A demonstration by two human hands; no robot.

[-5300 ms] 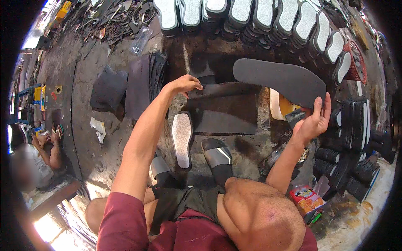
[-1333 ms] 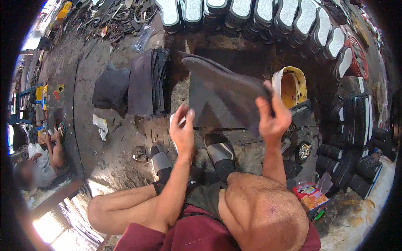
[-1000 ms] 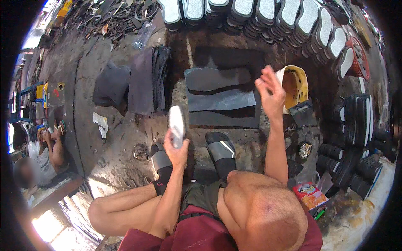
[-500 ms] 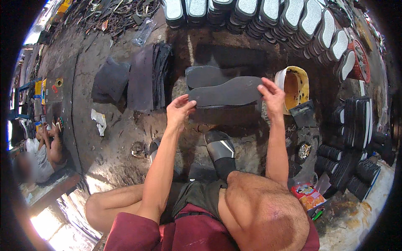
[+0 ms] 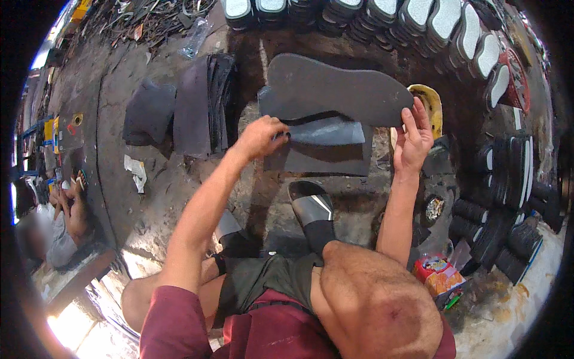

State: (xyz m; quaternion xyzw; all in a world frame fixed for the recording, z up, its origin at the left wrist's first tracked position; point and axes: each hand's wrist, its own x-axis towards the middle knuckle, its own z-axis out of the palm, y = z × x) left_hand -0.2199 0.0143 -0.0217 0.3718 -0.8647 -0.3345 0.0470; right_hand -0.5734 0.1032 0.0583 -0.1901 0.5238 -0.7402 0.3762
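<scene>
A dark grey shoe-sole-shaped sheet (image 5: pixel 341 87) is lifted and tilted, its right end pinched between the thumb and fingers of my right hand (image 5: pixel 414 134). Below it lies a dark sheet (image 5: pixel 323 164) on the floor, with a glossy grey sole-shaped patch (image 5: pixel 332 133) showing on top. My left hand (image 5: pixel 266 135) is at the left end of that patch, fingers curled together around a small dark bit that I cannot make out. Another dark piece (image 5: pixel 263 99) shows partly from under the raised sole's left end.
A stack of dark sheets (image 5: pixel 197 107) and loose dark pieces (image 5: pixel 149 113) lie to the left. Piles of white-topped soles (image 5: pixel 382 9) curve along the back and right. A yellow-lined container (image 5: pixel 433 113) stands behind my right hand. Another person (image 5: pixel 60 233) sits at far left.
The sole-shaped sheet has risen and swung away from me at its left end, uncovering the glossy patch. My left hand has left the sheet's edge and its fingers have curled in.
</scene>
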